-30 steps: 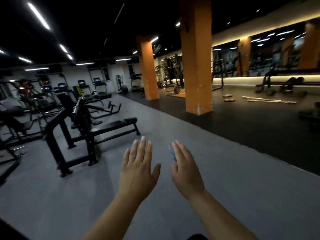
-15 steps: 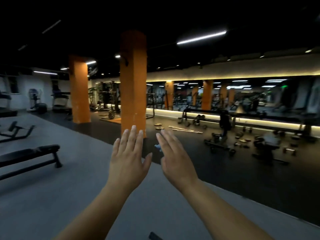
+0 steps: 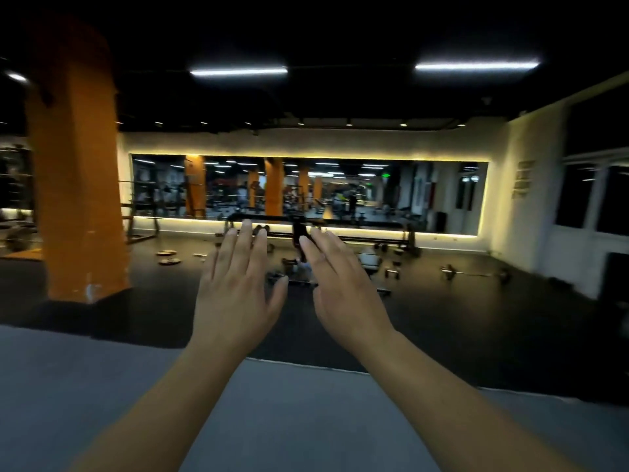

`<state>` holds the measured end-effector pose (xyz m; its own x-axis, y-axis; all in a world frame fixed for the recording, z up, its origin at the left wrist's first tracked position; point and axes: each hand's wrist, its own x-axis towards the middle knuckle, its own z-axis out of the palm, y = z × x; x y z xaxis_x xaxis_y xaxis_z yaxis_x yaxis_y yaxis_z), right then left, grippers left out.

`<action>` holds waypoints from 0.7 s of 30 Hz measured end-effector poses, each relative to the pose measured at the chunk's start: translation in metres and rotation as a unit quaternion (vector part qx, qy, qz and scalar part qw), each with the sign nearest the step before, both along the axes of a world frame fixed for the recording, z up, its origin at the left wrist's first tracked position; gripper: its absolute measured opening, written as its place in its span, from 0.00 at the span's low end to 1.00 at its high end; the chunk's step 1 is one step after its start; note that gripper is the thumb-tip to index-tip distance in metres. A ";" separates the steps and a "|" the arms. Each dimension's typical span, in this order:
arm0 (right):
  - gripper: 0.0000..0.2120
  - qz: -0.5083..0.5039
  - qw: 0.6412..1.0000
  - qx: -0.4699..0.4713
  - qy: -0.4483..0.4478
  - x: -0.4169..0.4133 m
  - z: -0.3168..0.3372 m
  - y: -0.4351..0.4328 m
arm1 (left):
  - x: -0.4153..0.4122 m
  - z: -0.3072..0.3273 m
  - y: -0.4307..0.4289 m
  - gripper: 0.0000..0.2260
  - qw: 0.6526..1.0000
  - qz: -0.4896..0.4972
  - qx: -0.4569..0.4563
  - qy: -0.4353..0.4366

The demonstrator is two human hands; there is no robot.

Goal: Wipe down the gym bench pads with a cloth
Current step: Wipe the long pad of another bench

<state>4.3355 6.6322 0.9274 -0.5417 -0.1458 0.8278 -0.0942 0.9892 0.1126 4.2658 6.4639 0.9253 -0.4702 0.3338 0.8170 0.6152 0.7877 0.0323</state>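
Open floor — left hand, right hand flat

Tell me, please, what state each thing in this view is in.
left hand, fingers straight, held out in the air, holding nothing.
right hand, fingers straight, held out in the air; palm side hidden.
ceiling lights, lit.
mirror strip light, lit.
weight plates, lying flat on the floor.
orange pillar, upright, paint chipped near the base.

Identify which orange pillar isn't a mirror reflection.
The large pillar at far left, standing on the dark floor. The smaller orange ones appear only inside the wall mirror.
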 end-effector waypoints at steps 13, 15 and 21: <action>0.33 -0.250 0.968 -0.036 -0.003 0.059 -0.036 0.326 | -0.020 -0.034 0.383 0.34 0.963 -0.268 -0.032 -0.018; 0.36 -0.297 0.954 -0.035 -0.014 0.065 -0.049 0.360 | -0.025 -0.046 0.432 0.34 0.949 -0.312 -0.039 -0.025; 0.38 -0.437 0.896 -0.071 -0.033 0.099 -0.068 0.443 | -0.014 -0.071 0.561 0.35 0.890 -0.449 -0.066 -0.054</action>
<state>4.4348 7.0752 0.8597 -0.4449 0.4629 0.7667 0.7223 0.6916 0.0016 4.2522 7.0253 0.8546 -0.0392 0.7047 0.7084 0.9972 -0.0180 0.0731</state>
